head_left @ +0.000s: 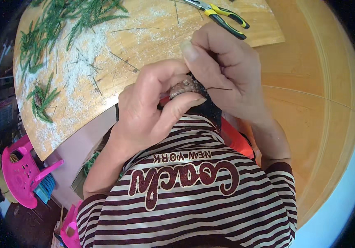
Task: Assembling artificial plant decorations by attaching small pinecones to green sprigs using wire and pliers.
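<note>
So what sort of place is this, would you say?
Possibly a home or small workshop used for handicrafts: green needle-leaved sprigs and a pair of yellow-and-black pliers lie on a wooden table, and a pink plastic chair stands beside it.

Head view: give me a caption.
Left hand holding a rough brown piece, right hand close beside it, pliers beyond.

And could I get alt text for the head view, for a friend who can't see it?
A person's left hand pinches what looks like a brown pine cone beside their curled right hand, with a thin dark wire in front of its palm. Beyond, a wooden table bears green conifer sprigs, scattered white flakes and yellow-and-black pliers.
</note>
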`<action>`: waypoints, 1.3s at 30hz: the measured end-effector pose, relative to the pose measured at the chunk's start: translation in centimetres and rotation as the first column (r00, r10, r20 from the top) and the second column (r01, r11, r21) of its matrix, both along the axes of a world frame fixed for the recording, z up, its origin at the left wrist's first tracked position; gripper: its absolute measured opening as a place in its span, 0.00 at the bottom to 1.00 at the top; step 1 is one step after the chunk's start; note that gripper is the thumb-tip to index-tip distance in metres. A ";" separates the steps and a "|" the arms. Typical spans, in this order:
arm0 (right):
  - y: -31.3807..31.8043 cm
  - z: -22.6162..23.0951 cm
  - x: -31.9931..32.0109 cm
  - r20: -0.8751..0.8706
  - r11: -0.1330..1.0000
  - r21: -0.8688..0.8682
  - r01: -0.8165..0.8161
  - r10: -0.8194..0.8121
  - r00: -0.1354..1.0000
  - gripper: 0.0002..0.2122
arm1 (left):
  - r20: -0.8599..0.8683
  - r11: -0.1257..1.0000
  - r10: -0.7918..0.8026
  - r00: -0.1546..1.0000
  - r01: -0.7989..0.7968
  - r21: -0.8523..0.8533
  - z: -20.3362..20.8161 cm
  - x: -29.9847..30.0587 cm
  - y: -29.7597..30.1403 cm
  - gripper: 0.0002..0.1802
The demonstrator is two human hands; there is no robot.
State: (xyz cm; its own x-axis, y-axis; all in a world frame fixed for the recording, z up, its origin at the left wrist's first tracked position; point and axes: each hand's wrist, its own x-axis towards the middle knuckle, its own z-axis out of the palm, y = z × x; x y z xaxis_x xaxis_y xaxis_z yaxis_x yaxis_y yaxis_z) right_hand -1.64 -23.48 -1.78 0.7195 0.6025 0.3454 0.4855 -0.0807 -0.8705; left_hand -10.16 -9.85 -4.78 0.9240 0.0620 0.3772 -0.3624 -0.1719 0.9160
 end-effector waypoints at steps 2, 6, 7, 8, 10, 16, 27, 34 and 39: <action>0.1 0.0 -0.3 -0.024 1.000 -0.020 0.001 -0.001 1.000 0.07 | 0.016 0.999 0.011 1.000 -0.011 -0.035 -0.4 -0.5 0.0 0.21; 0.2 0.2 -0.8 -0.124 0.999 -0.032 0.006 -0.010 0.992 0.08 | 0.049 0.996 0.028 0.998 -0.024 -0.082 -0.6 -1.0 0.3 0.22; 0.2 0.3 -0.9 -0.174 1.000 -0.008 0.011 -0.012 0.985 0.08 | 0.055 0.998 0.020 0.998 -0.017 -0.060 -0.5 -1.1 0.5 0.22; 0.2 0.4 -1.0 -0.223 1.000 0.016 0.018 -0.014 0.975 0.08 | 0.060 0.999 0.011 0.998 -0.009 -0.038 -0.5 -1.1 0.5 0.22; 0.2 0.4 -1.4 -0.233 0.998 0.048 0.029 -0.017 0.972 0.08 | 0.070 0.995 0.013 0.997 -0.006 -0.096 -0.8 -1.2 0.3 0.21; 0.4 0.1 -2.1 -0.111 0.978 0.155 0.136 -0.120 0.987 0.08 | 0.037 0.904 0.056 0.998 -0.035 -0.426 -0.8 -1.4 -1.2 0.17; -0.2 -0.3 -1.6 0.326 0.979 0.080 0.187 -0.203 0.924 0.07 | 0.052 0.965 0.089 0.995 -0.099 0.245 1.2 -0.7 -0.2 0.10; -0.3 -0.1 -1.8 0.347 0.976 0.080 0.202 -0.218 0.912 0.06 | -0.069 0.996 0.031 0.997 -0.025 0.090 1.2 -0.9 0.0 0.10; -0.2 -0.6 -2.6 0.239 0.970 0.154 0.190 -0.223 0.945 0.04 | -0.107 0.981 -0.033 0.994 0.011 -0.195 0.5 -1.2 -0.2 0.09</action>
